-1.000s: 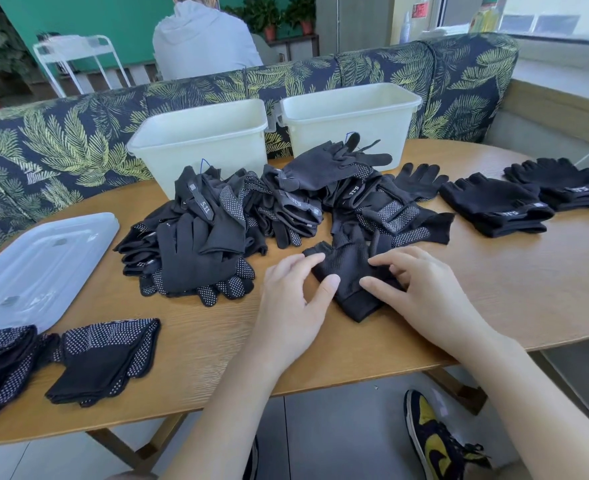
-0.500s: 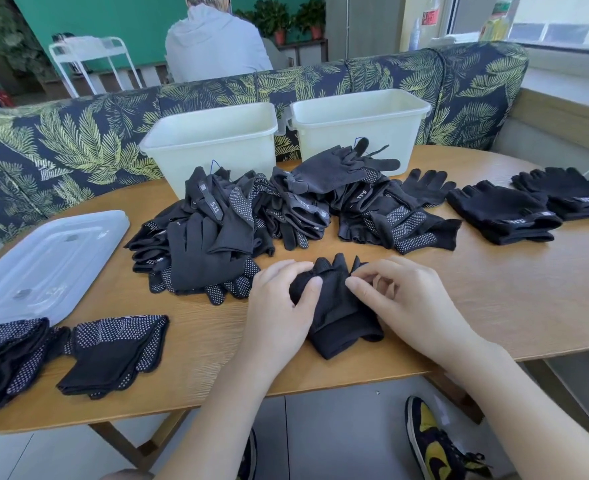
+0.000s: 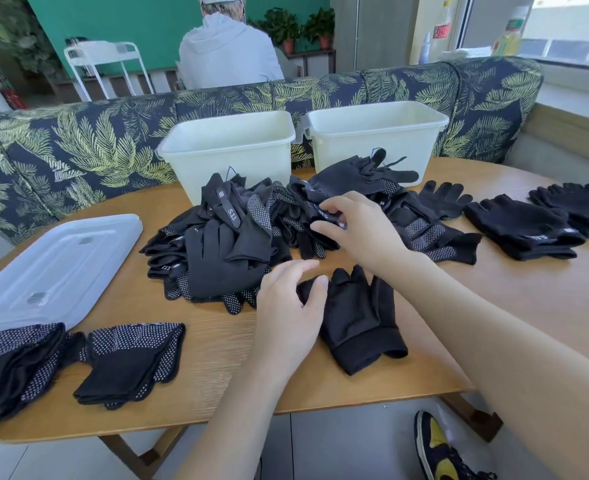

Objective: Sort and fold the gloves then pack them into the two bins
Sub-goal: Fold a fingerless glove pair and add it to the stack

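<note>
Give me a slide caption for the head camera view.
Left hand holds a glove on the table while right hand reaches into the pile.

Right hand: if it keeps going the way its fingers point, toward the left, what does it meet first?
The right hand already pinches a black glove in the central pile of black dotted gloves. Continuing left, it would probably push deeper into that pile, toward the strap marked 5.11; depth is unclear.
</note>
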The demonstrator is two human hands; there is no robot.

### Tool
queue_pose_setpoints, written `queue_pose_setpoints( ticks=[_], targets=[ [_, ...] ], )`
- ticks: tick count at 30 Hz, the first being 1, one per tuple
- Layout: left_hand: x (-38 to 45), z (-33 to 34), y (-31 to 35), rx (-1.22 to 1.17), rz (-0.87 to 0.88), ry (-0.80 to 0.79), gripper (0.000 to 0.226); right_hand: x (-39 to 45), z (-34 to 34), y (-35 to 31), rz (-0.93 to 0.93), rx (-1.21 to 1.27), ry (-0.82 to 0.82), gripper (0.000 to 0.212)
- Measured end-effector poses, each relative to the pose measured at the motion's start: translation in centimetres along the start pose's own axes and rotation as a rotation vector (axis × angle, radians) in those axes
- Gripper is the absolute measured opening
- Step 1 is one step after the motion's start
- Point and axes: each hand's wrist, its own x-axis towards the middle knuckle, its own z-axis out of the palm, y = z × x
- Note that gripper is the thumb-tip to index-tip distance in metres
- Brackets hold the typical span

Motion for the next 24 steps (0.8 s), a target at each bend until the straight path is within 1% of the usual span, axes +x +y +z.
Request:
queue_pose_setpoints(
  ticks=[2, 3, 5, 7, 10, 19, 22, 24],
  targets=[
    [0.1, 0.0, -0.1, -0.021, 0.003, -0.001, 0.025, 1.0, 0.5, -0.8, 0.029, -0.088, -0.001, 0.048],
    [0.1, 0.1, -0.1, -0.030, 0.004, 0.000, 0.025, 1.4, 0.7, -1.2, 0.043, -0.126, 0.003, 0.047],
    [0.2, 0.1, -0.2, -0.043, 0.006, 0.005, 0.025, 1.9, 0.9, -1.6, 0.054, -0.142, 0.029, 0.036],
    [0.1, 0.1, -0.3, -0.052, 0.017, 0.007, 0.025, 2.3, 0.7, -1.5, 0.070, -0.076, 0.061, 0.026],
    [0.2, -0.1, -0.1, -0.058, 0.028, 0.014, 0.025, 2.8, -0.3, -1.3, 0.105, 0.012, 0.111, 0.022],
    [1.3, -1.3, 0.6, -0.092, -0.016, 0.022, 0.028, 5.0, -5.0, -2.7, 0.006, 0.095, 0.286, 0.031],
    [1.4, -1.7, 1.1, -0.183, -0.049, 0.065, 0.029, 4.4, -6.5, -3.7, -0.018, 0.161, 0.317, 0.026],
    [1.3, -2.0, 1.5, -0.301, -0.065, 0.079, 0.031, 3.4, -7.3, -4.3, -0.018, 0.212, 0.332, 0.022]
  ],
)
